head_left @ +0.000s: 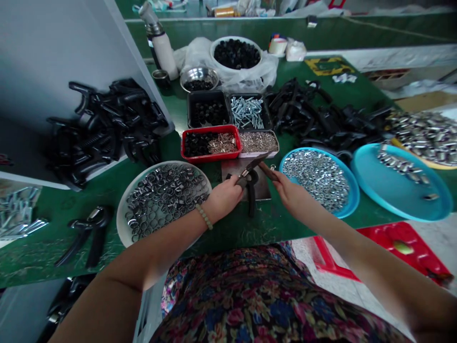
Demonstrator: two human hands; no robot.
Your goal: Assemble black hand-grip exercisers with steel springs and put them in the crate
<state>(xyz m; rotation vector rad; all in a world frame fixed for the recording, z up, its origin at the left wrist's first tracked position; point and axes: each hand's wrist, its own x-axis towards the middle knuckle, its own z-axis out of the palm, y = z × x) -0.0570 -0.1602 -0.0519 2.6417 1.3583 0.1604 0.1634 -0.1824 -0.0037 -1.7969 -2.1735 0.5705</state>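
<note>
Over a flat metal plate (pixel 264 188) on the green bench, my two hands work close together. My left hand (pixel 226 195) is closed around a black part with a shiny metal section (pixel 244 172); its dark end points up and to the right. Closed on a brown-handled tool (pixel 267 171), my right hand (pixel 287 190) has the tool's far end against or just beside that dark end; I cannot tell if they touch. A black curved handle piece (pixel 251 197) shows below my left fingers, and whether it joins the held part is unclear.
A white tray of metal rings (pixel 123 209) lies left, a blue tray of small metal pieces (pixel 352 209) right. Ahead are a red bin (pixel 210 156) and a bin of silver screws (pixel 246 112). Black handle parts pile up left (pixel 107 124) and right (pixel 321 119).
</note>
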